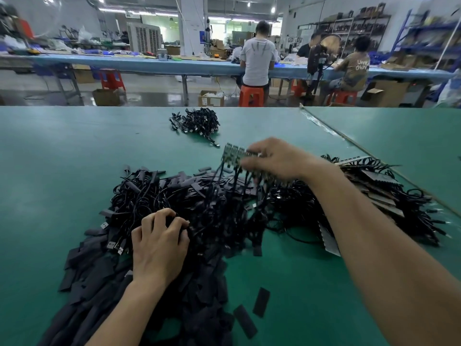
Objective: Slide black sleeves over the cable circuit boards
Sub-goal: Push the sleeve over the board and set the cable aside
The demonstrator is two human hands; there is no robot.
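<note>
A big tangle of black cables [204, 203] lies in the middle of the green table [62, 151]. Flat black sleeves [99, 290] are heaped at the near left, with two loose ones [261, 302] lying apart. My right hand [274, 161] is raised over the tangle, shut on a row of small green circuit boards [233, 153] whose cables hang down. My left hand [159, 243] rests curled on the near side of the tangle, fingers pressed into the cables; whether it grips any is unclear.
A smaller bundle of cables [197, 122] sits farther back on the table. More cables on cardboard strips [384, 188] lie at the right beside a table seam [349, 141]. Seated people [257, 58] work at a blue bench behind.
</note>
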